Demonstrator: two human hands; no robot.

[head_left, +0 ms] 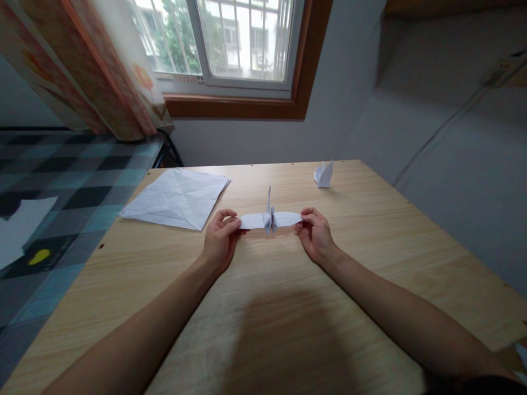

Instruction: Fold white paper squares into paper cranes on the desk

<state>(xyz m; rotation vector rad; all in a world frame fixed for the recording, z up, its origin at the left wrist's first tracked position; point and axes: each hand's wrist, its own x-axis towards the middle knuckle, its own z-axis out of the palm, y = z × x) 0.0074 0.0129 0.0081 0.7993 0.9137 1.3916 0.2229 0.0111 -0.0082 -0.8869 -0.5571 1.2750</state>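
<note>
A white origami crane (269, 219) is stretched between my two hands over the middle of the table. Its wings spread out flat to both sides, and a thin pointed part stands up from the folded body. My left hand (222, 238) pinches the left wing tip between thumb and fingers. At the other end, my right hand (316, 233) pinches the right wing tip the same way. Whether the crane's underside touches the wood cannot be made out.
Creased white paper sheets (177, 197) lie at the table's back left. A second folded paper figure (324, 175) stands at the back right. The wooden table (411, 263) borders a wall on the right and a checked cloth surface (94, 186) on the left.
</note>
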